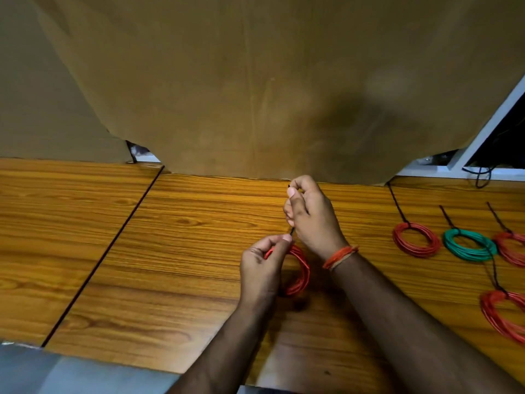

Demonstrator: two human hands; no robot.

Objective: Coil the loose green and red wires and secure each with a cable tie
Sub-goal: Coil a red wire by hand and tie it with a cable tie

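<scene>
A red wire coil (pixel 301 273) is held upright just above the wooden table (pixel 181 240), partly hidden behind my left hand (pixel 264 265). That hand pinches the coil's top where a black cable tie (pixel 292 231) goes round it. My right hand (pixel 309 214) is curled round the tie's long tail, with the tip poking out above my thumb. To the right lie tied coils: a red coil (pixel 416 239), a green coil (pixel 468 244), a second red coil (pixel 511 248) at the frame's edge and a larger red coil (pixel 501 312) nearer me.
A brown cloth (pixel 255 81) hangs behind the table down to its back edge. A dark seam (pixel 105 251) runs diagonally across the tabletop at left. A white frame (pixel 483 129) and a loose black cable (pixel 481 176) sit at the back right. The table's front edge is near the bottom left.
</scene>
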